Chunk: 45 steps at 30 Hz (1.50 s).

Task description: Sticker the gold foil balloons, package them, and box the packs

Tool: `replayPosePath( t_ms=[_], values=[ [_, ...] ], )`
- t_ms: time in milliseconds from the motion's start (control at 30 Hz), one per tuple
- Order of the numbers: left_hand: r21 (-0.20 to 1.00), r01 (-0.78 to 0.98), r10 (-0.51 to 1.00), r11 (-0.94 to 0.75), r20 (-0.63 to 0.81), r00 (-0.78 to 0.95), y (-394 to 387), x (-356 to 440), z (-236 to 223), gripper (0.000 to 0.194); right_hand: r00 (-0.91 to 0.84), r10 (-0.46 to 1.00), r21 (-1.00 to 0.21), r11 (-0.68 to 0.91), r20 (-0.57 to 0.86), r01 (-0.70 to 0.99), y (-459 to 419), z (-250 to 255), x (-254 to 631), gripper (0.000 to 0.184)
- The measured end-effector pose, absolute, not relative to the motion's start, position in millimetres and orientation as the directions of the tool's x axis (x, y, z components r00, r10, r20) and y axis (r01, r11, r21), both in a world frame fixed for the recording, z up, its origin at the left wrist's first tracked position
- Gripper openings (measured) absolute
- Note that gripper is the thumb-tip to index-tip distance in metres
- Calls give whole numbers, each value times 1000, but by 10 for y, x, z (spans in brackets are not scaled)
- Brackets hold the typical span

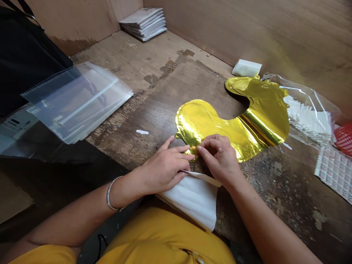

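A flat, uninflated gold foil balloon (220,128) with a curved shape lies on the worn wooden table. My left hand (172,163) rests at its near left end, fingers stretched out and the fingertips touching the foil. Thumb and fingers of my right hand (220,154) are pinched together at the same near edge, where the foil looks crumpled. What exactly sits between those fingertips is partly hidden. Under my hands, a white sheet (196,196) hangs over the table's front edge.
Clear plastic sleeves (85,99) are stacked at left beside a black bag (30,58). A stack of flat packs (144,22) sits in the back corner. At right are a plastic bag of white strips (308,113), a sticker sheet (335,170) and a red basket (343,138).
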State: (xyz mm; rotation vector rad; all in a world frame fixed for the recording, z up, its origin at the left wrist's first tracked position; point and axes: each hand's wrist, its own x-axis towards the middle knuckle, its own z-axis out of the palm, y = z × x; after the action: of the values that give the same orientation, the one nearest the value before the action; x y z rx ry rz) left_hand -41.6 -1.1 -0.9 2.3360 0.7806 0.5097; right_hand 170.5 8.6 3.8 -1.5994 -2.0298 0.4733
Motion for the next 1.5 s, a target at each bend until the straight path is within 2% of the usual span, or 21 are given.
replayPosePath(
  t_ms=[267, 467, 800, 967, 1067, 1133, 1267, 1367, 1500],
  values=[
    [670, 395, 640, -629, 158, 752, -20, -417, -6, 10, -135, 976, -593, 210, 169, 777, 81, 38, 1689, 10],
    [666, 393, 638, -634, 163, 753, -21, -414, -15, 10, -175, 970, -575, 241, 169, 782, 92, 28, 1698, 10],
    [659, 384, 627, -647, 172, 760, -20, -415, -29, 10, -172, 965, -478, 247, 196, 843, 78, 1, 1620, 11],
    [659, 390, 631, -643, 166, 758, -12, -406, -22, 10, -32, 958, -348, 134, 284, 928, 118, -58, 1673, 23],
    [663, 399, 641, -634, 160, 751, -10, -402, -17, 9, 25, 945, -359, 99, 327, 928, 119, -2, 1758, 10],
    [669, 402, 649, -625, 158, 745, -12, -403, -9, 10, -83, 928, -352, 220, 364, 910, 69, 81, 1802, 10],
    [671, 390, 647, -630, 176, 742, -16, -417, 8, 10, -524, 806, -317, 591, 276, 742, -75, 176, 1822, 29],
    [661, 371, 630, -652, 202, 750, -12, -428, 8, 10, -575, 772, -320, 635, 271, 703, -111, 104, 1799, 30],
    [653, 360, 620, -666, 217, 754, -6, -432, 0, 12, -573, 742, -210, 657, 348, 724, -60, -7, 1775, 26]
  ],
)
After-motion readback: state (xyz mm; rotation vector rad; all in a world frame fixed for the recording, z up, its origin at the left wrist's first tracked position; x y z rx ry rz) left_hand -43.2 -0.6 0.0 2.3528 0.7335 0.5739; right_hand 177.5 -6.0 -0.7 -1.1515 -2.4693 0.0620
